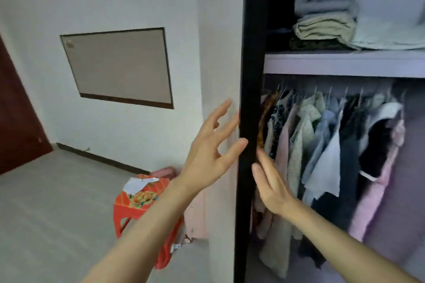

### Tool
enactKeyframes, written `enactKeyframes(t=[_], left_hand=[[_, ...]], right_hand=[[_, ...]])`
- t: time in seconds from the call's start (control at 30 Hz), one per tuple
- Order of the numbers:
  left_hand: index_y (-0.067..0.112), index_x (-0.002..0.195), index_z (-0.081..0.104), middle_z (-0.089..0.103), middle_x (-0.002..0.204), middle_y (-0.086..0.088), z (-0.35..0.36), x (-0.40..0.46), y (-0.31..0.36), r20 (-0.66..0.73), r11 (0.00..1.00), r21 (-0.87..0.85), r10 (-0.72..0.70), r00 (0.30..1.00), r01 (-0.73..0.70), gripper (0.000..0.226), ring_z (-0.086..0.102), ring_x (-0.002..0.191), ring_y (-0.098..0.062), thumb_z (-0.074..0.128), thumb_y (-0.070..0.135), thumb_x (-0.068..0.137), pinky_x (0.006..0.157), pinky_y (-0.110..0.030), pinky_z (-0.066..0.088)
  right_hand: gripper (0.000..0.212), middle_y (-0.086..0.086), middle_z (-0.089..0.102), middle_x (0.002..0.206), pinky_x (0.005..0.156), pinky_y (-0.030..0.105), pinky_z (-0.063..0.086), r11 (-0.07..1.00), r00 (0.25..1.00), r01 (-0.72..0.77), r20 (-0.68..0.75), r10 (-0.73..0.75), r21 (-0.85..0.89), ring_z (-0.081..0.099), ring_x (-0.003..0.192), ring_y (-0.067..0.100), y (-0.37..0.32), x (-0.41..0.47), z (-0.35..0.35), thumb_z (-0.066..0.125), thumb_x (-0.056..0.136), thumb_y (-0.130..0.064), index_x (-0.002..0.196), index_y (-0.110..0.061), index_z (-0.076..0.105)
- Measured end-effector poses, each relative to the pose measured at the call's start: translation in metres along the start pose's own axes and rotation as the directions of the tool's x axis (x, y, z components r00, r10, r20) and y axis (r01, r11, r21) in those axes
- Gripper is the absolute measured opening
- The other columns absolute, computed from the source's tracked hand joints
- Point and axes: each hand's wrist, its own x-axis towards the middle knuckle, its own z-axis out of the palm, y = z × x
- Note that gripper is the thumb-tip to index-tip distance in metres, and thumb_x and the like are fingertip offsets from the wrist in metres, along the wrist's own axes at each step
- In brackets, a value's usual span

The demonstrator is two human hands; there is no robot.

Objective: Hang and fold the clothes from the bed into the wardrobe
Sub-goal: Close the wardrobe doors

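Both hands at the wardrobe's black door edge, clothes already inside.

The wardrobe [345, 64] stands open: hung clothes [326, 140] crowd the rail just right of the door edge [249, 98], soft knits, fleece and thin woven pieces, and 1 shelf [345, 61] above them carries folded stacks [326, 22] in grey, beige and olive. The left hand [207, 154] is released, fingers spread, fingertips touching the door edge from its left; the right hand [271, 186] is flat and holds nothing, fingers straight against the edge's right side beside the garments. The step looks like sliding the door; push evenly with both palms and keep sleeves out of its path. Left of the edge, low down, sits a red floral stool [138, 200]. No bed is in view.
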Motion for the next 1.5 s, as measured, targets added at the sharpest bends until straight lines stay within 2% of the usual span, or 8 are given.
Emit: enactKeyframes(t=[0.13,0.3,0.43,0.97,1.1,1.23,1.4,1.5], left_hand=[[0.021,0.144,0.037,0.015,0.157,-0.005,0.066,0.041,0.012,0.059,0.987,0.128,0.090,0.994,-0.097,0.055,0.011,0.147,-0.019,0.051,0.038,0.094,0.117,-0.033,0.017],[0.027,0.150,0.020,-0.001,0.160,-0.006,0.122,0.096,0.001,0.236,0.910,0.391,0.049,0.971,-0.141,0.053,-0.005,0.146,-0.032,0.038,0.032,0.100,0.116,-0.048,0.017],[0.037,0.150,-0.002,-0.015,0.159,0.001,0.154,0.128,-0.023,0.320,0.814,0.554,-0.014,0.947,-0.176,0.066,-0.010,0.145,-0.033,0.035,0.024,0.098,0.113,-0.049,0.016],[0.036,0.148,-0.009,-0.025,0.156,0.003,0.221,0.185,-0.040,0.296,0.713,0.699,-0.216,0.930,-0.057,0.075,-0.019,0.142,-0.036,0.038,0.022,0.092,0.112,-0.052,0.013],[0.033,0.150,0.003,-0.018,0.157,0.002,0.213,0.187,-0.033,0.316,0.771,0.635,-0.205,0.926,-0.046,0.069,-0.014,0.143,-0.035,0.039,0.022,0.092,0.113,-0.052,0.014],[0.025,0.144,0.029,0.007,0.158,-0.004,0.204,0.171,-0.013,0.284,0.893,0.449,-0.168,0.944,0.024,0.053,0.007,0.144,-0.029,0.043,0.027,0.094,0.114,-0.045,0.017],[0.017,0.139,0.044,0.035,0.148,-0.005,0.227,0.128,0.042,0.356,0.980,0.115,0.114,0.927,-0.165,0.045,0.032,0.135,-0.023,0.048,0.022,0.094,0.109,-0.037,0.025],[0.012,0.135,0.049,0.043,0.142,-0.006,0.253,0.111,0.100,0.391,0.957,-0.092,0.290,0.874,-0.277,0.044,0.039,0.131,-0.024,0.051,0.016,0.092,0.109,-0.037,0.029]], right_hand=[[0.037,-0.006,0.058,0.126,0.101,0.021,0.042,0.972,0.940,-0.234,-0.261,0.218,-0.030,0.052,0.115,-0.001,0.028,-0.017,-0.056,0.038,0.099,-0.020,0.136,-0.020,0.043],[0.059,-0.002,0.027,0.152,0.114,0.032,0.028,0.902,0.876,-0.414,-0.322,0.360,-0.119,0.030,0.138,0.012,0.048,-0.006,-0.098,0.038,0.098,-0.009,0.150,-0.022,0.015],[0.059,0.001,0.020,0.144,0.110,0.034,0.034,0.857,0.819,-0.494,-0.410,0.402,-0.147,0.036,0.130,0.020,0.063,0.022,-0.115,0.040,0.096,-0.007,0.150,-0.014,0.018],[0.075,0.001,0.001,0.159,0.102,0.033,0.035,0.774,0.797,-0.590,-0.313,0.516,-0.227,0.030,0.135,0.027,0.115,0.087,-0.163,0.040,0.094,-0.007,0.151,-0.027,-0.005],[0.072,0.002,0.022,0.153,0.095,0.025,0.040,0.810,0.820,-0.558,-0.268,0.506,-0.179,0.047,0.114,0.016,0.117,0.077,-0.170,0.039,0.094,-0.006,0.150,-0.033,0.004],[0.048,0.004,0.045,0.139,0.103,0.020,0.033,0.785,0.795,-0.578,-0.371,0.479,-0.225,0.043,0.127,0.015,0.100,0.042,-0.179,0.038,0.097,-0.007,0.143,-0.019,0.036],[0.038,0.003,0.063,0.117,0.089,0.008,0.035,0.680,0.720,-0.645,-0.577,0.385,-0.350,0.056,0.102,0.009,0.045,-0.056,-0.204,0.041,0.092,0.003,0.122,-0.010,0.060],[0.035,0.008,0.067,0.109,0.089,0.016,0.041,0.579,0.629,-0.712,-0.727,0.275,-0.397,0.061,0.096,0.018,0.001,-0.121,-0.230,0.045,0.087,0.009,0.112,-0.004,0.066]])
